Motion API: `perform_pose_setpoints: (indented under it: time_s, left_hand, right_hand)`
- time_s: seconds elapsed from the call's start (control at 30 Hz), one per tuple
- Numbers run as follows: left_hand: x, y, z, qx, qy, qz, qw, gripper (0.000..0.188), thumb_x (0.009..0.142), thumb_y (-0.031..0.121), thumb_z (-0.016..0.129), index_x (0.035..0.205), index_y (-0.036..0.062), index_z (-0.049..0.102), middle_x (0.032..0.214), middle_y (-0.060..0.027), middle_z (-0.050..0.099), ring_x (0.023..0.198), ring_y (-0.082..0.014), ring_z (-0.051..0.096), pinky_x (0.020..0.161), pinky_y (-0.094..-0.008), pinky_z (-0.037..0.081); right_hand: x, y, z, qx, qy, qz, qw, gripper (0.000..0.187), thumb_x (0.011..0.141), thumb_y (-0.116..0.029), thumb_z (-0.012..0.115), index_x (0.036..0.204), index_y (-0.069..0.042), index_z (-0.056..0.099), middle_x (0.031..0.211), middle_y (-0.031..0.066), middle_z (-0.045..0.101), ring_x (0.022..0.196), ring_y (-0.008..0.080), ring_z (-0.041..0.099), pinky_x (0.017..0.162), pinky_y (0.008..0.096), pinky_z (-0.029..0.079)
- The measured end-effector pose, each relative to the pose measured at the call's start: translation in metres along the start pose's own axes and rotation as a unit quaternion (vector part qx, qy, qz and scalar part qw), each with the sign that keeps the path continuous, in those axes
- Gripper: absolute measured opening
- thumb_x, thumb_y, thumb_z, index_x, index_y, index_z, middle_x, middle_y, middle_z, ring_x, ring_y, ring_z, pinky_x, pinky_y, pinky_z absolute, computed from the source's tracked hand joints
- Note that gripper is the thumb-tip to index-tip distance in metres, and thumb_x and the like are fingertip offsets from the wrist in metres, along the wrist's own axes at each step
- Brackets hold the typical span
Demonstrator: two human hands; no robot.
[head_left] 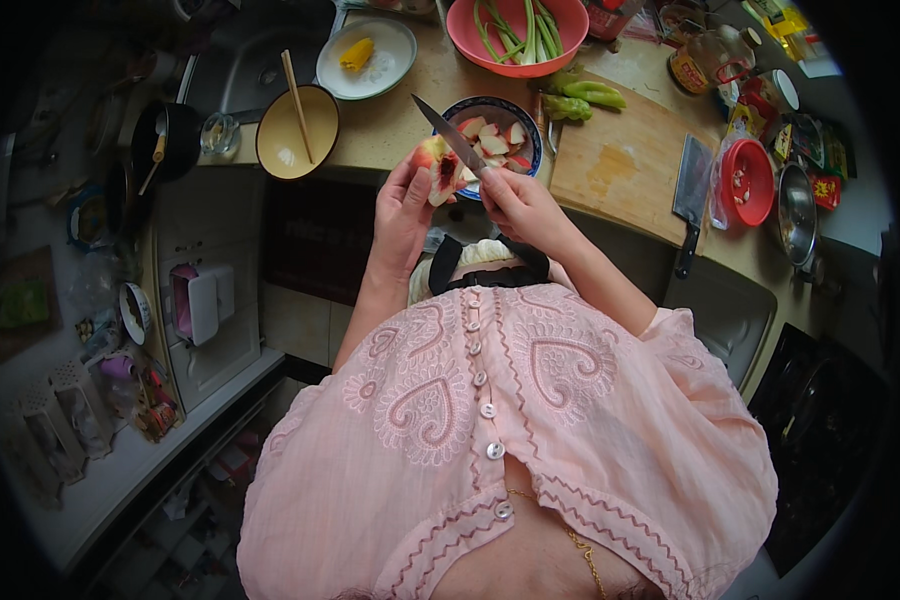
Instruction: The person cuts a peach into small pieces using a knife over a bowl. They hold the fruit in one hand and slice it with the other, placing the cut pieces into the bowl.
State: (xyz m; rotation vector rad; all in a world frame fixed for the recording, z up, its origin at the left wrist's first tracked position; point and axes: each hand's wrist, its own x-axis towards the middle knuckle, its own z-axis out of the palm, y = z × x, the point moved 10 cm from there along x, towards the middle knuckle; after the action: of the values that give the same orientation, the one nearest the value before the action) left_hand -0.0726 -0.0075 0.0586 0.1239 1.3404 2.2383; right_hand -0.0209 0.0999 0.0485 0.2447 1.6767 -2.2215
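My left hand (407, 198) has its fingers curled around a partly cut peach (437, 160), thumb pressed on the near side. The peach is at the left edge of the blue-and-white bowl (537, 140), seen above its rim; its pale flesh and dark red centre are bared, and some red skin remains. I cannot tell whether the dark centre is the stone or its hollow.

My right hand (520, 203), at the near side of the bowl, is closed on the handle of a kitchen knife (447, 132). The blade slants away to the left across the bowl's left rim, alongside the peach; I cannot tell whether the edge is in the flesh. Cut peach pieces (491, 145) with red skin lie inside the bowl.

Just right of the bowl is a wooden cutting board (585, 165), with green peppers (592, 94) at its far left corner and a cleaver (691, 180) along its right side. Beyond the bowl stands a pink basin (515, 70) of green stalks (540, 35). Beyond and to the left of the bowl is a white dish (398, 68) with a yellow piece of food (356, 54); farther left, chopsticks (295, 100) lean in a yellow-lined vessel (278, 140).
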Motion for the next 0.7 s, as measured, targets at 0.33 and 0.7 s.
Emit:
perform_pose_setpoints:
  time_s: [0.33,0.7]
  left_hand:
    - [0.0,-0.001,0.002,-0.005,-0.007,0.0,1.0,0.058,0.091,0.037,0.058,0.132,-0.0006,0.042,0.121,-0.0108,0.057,0.101,-0.0197,0.06,0.082,-0.0299,0.049]
    - [0.0,-0.007,0.005,-0.018,-0.01,-0.009,1.0,0.058,0.091,0.037,0.058,0.132,-0.0007,0.042,0.125,-0.0105,0.054,0.109,-0.0188,0.056,0.088,-0.0315,0.047]
  right_hand:
    - [-0.005,0.006,0.007,0.06,-0.043,0.06,0.995,0.039,0.1,-0.042,0.036,0.077,-0.011,0.041,0.053,-0.0079,0.027,0.04,0.0027,0.022,0.037,0.0205,0.016]
    - [-0.004,0.014,0.013,0.116,-0.07,0.101,0.986,0.039,0.099,-0.044,0.036,0.078,-0.011,0.041,0.055,-0.0068,0.029,0.041,0.0036,0.023,0.037,0.0204,0.017]
